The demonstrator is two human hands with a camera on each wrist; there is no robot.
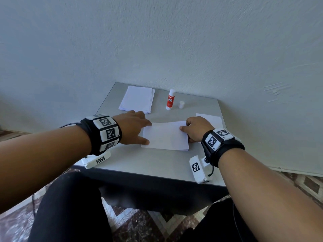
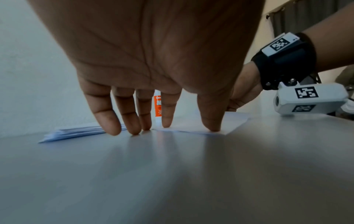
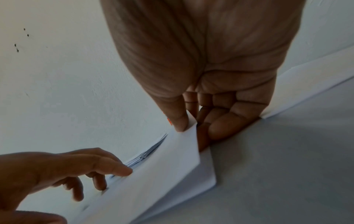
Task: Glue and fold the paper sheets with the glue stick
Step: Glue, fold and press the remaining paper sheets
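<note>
Evidently the fold is in hand; the paper sheet (image 1: pixel 165 136), mid-table before the uncapped glue stick (image 1: pixel 170 99), is pinned by the left hand (image 1: pixel 133 127) with straight fingers; its raised flap is pinched by the right hand (image 1: pixel 196 129); next, the flap probably needs to be laid flat and the crease pressed.

A plain room in a home, by the look of it. A small grey square table (image 1: pixel 157 165) stands against a bare pale plastered wall (image 1: pixel 157 41), over a patterned brown-and-cream tiled floor (image 1: pixel 139 222).
</note>
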